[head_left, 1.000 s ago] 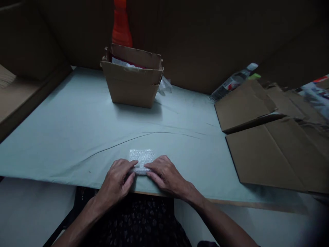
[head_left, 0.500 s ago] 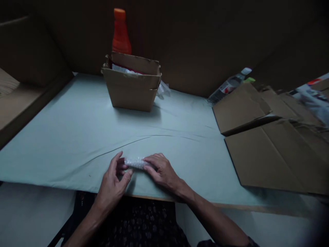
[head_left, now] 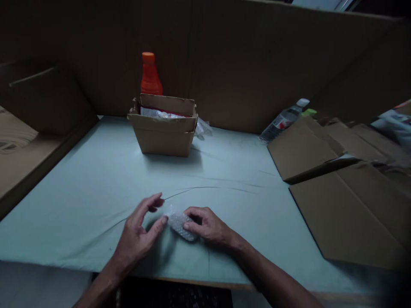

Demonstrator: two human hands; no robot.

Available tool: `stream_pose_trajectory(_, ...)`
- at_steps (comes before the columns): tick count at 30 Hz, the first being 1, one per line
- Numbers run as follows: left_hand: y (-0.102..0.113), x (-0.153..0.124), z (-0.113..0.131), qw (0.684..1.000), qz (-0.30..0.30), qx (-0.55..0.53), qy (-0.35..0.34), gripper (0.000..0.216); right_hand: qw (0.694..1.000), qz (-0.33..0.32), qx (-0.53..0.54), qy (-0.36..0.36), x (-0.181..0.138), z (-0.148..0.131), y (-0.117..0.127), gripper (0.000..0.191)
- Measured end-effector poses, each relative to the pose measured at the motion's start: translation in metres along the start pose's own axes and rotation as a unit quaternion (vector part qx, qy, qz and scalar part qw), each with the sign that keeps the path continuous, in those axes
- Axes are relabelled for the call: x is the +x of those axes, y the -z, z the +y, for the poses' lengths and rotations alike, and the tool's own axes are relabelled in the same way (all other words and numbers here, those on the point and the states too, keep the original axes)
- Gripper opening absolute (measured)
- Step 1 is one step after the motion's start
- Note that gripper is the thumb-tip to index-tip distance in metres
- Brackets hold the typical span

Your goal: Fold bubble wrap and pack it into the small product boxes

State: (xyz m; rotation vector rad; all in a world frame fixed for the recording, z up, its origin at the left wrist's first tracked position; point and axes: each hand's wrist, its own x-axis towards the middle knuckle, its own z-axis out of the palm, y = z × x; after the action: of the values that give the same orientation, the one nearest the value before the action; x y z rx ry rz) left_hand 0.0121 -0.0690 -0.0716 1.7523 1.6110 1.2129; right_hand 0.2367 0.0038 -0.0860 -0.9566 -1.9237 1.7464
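Between my hands is a small bubble-wrap bundle (head_left: 180, 224), whitish and see-through; what lies inside the wrap I cannot make out. My right hand (head_left: 208, 226) pinches it at its right end, thumb in front and fingers behind. To the left, my left hand (head_left: 139, 224) has its fingers stretched and apart from the thumb. Its thumb tip comes close to the left end of the bundle; whether it touches, I cannot tell. The bundle is tilted, just above the pale green cloth (head_left: 105, 184) near the table's front edge.
A small cardboard box (head_left: 163, 137) with packets inside stands at the back, an orange bottle (head_left: 150, 77) behind it. A clear plastic bottle (head_left: 284, 119) leans at the back right. Cardboard boxes (head_left: 346, 205) occupy the right; a larger carton (head_left: 41, 158) is on the left.
The bundle has turned from lying level to slanting, showing its broad side. My left fingers have come off it and spread. The camera view has tipped upward.
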Motion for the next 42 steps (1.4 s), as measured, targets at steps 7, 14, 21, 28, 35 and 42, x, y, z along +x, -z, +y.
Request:
stream_pose_trajectory(7, 0.033, 0.151, 0.014, 0.929, 0.107, 0.285, -0.210, 0.034, 0.992, 0.064, 0.106, -0.015, 0.005, 0.020, 0.011, 0.032)
stream_pose_trajectory(14, 0.044, 0.252, -0.005, 0.906, 0.015, 0.391, -0.163, 0.020, 0.993, 0.056, 0.106, -0.023, 0.001, 0.022, 0.018, 0.028)
stream_pose_trajectory(21, 0.056, 0.179, 0.003, 0.898, 0.015, 0.346, -0.273, 0.017, 0.991, 0.083, 0.048, 0.096, -0.011, -0.007, 0.044, 0.028)
stream_pose_trajectory(28, 0.061, 0.076, 0.039, 0.898, -0.002, 0.310, -0.313, 0.015, 0.937, 0.213, -0.143, 0.236, -0.028, -0.124, 0.086, 0.011)
stream_pose_trajectory(35, 0.053, 0.047, 0.043, 0.910, 0.022, 0.283, -0.304, 0.015, 0.819, 0.056, -0.547, 0.162, 0.087, -0.180, 0.052, 0.008)
stream_pose_trajectory(42, 0.049, 0.050, 0.043, 0.921, 0.040, 0.256, -0.289, 0.018, 0.731, -0.147, -0.652, 0.138, 0.143, -0.143, 0.002, 0.020)
